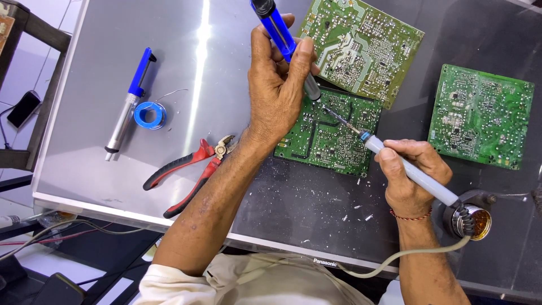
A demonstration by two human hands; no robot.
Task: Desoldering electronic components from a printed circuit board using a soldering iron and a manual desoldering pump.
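Observation:
My left hand [279, 85] grips a blue and silver desoldering pump [280, 36], held upright with its tip down on a green circuit board [330, 138] at the middle of the table. My right hand [412, 175] holds a soldering iron [415, 175] with a pale blue-grey handle. Its thin tip [339, 118] rests on the same board, right beside the pump's nozzle. A grey cable runs from the iron's handle down past the table's front edge.
Two more green circuit boards lie at the back [364, 48] and at the right [480, 116]. A second desoldering pump [130, 101], a blue solder spool [149, 114] and red-handled pliers [189, 172] lie left. A round flux tin [471, 220] sits near my right wrist. A phone [23, 108] lies far left.

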